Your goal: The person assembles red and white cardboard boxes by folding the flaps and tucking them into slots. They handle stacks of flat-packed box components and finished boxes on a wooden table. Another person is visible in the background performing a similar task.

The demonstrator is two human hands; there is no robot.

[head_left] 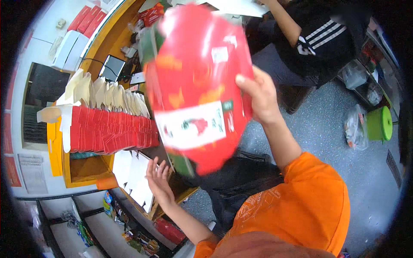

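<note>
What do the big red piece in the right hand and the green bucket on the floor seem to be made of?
Red piece: apparently printed cardboard with a glossy coat; it is a flat, stiff sheet with printed panels, though motion blur leaves this open. The right hand grips its edge.
Green bucket: probably moulded plastic, judging by its uniform bright colour and smooth wall.

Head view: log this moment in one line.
right hand: holds red carton raised | left hand: open over white sheets | beside: red carton stack

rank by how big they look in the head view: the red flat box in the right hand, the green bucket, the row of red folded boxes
1. red flat box, though held near the camera, which inflates it
2. row of red folded boxes
3. green bucket
</note>
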